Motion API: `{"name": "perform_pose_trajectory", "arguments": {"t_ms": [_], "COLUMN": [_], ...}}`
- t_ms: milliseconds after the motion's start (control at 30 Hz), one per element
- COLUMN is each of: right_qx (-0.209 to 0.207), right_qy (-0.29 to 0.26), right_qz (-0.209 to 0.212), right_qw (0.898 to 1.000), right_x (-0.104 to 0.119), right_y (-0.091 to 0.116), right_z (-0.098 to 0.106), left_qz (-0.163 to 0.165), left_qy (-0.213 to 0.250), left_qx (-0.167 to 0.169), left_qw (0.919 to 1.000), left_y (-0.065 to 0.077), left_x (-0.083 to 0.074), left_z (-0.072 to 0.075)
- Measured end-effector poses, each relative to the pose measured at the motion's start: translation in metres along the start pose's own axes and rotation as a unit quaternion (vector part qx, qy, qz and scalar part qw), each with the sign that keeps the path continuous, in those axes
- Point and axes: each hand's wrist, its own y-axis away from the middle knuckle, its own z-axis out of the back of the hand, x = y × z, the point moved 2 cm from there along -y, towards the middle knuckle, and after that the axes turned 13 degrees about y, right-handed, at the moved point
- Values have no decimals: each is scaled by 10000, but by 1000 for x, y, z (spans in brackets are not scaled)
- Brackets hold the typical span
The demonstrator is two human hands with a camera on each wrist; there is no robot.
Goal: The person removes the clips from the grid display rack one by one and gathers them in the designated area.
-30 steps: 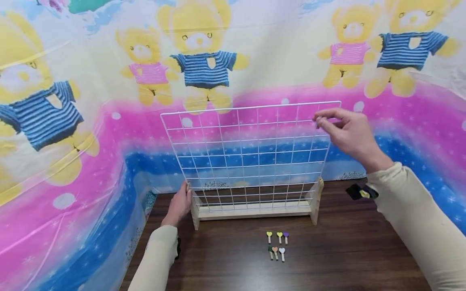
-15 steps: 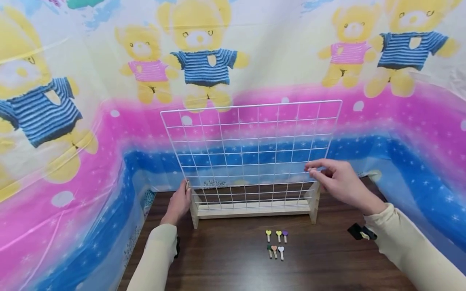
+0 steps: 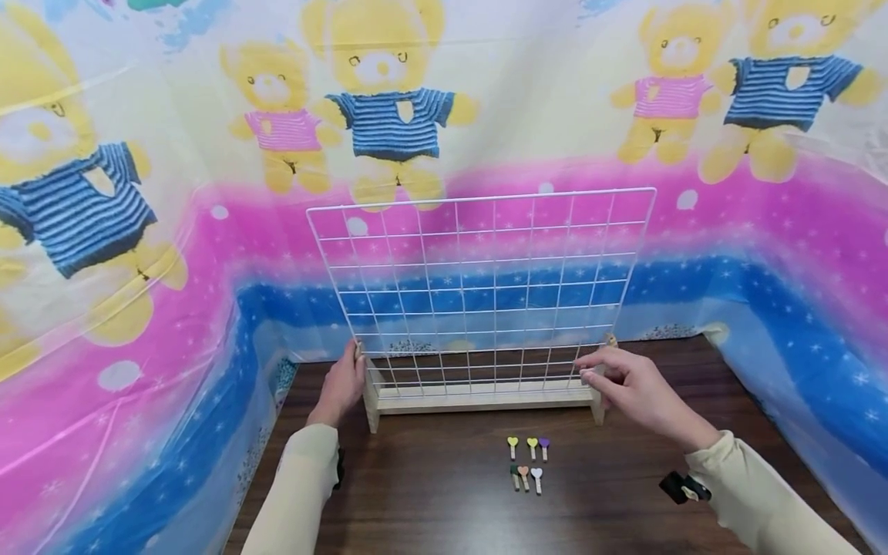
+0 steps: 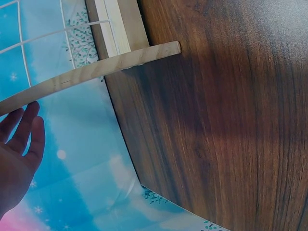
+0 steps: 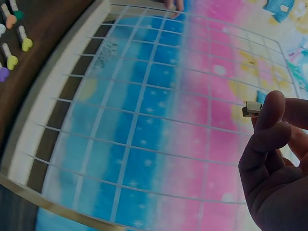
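Note:
A white wire grid (image 3: pixel 479 285) stands in a pale wooden stand (image 3: pixel 486 402). My left hand (image 3: pixel 340 385) holds the top of the stand's left side piece; in the left wrist view its fingers (image 4: pixel 30 115) touch the wood's outer face and the thumb is hidden. My right hand (image 3: pixel 641 389) is in front of the stand's right side, near the lower grid wires. Between its thumb and forefinger it pinches a small clothespin, whose wooden end (image 5: pixel 251 109) pokes out in the right wrist view. The rest of that clothespin is covered by the fingers.
Several small heart-topped clothespins lie in two rows on the dark wood table in front of the stand, among them a purple one (image 3: pixel 544 447) and a white one (image 3: pixel 537 479). A bear-print curtain (image 3: pixel 527 100) hangs behind and at both sides.
My right hand has come down from the grid's top right corner to beside the stand's right side, still pinching the clothespin. My left hand has stayed on the stand.

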Motion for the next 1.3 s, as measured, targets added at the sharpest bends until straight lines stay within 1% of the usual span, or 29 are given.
{"name": "perform_pose_trajectory", "arguments": {"t_ms": [167, 367, 600, 867, 1100, 1300], "right_qx": [165, 255, 237, 290, 306, 219], "right_qy": [-165, -344, -444, -460, -588, -734], "right_qz": [-197, -292, -372, -599, -844, -1025], "right_qw": [9995, 9987, 9980, 9967, 9942, 9918], "right_x": [-6, -10, -13, -17, -21, -27], "right_y": [7, 11, 13, 16, 17, 16], "right_z": [-11, -20, -26, -33, -37, -39], "left_qz": [17, 83, 45, 91, 54, 123], "left_qy": [25, 70, 13, 33, 4, 0], "left_qx": [34, 90, 24, 103, 66, 95], "left_qw": [10000, 9999, 10000, 9999, 10000, 9999], "left_y": [1, 3, 2, 1, 0, 2], "left_x": [1, 1, 0, -1, -2, -2], "left_z": [0, -1, 1, 1, 2, 1]}}
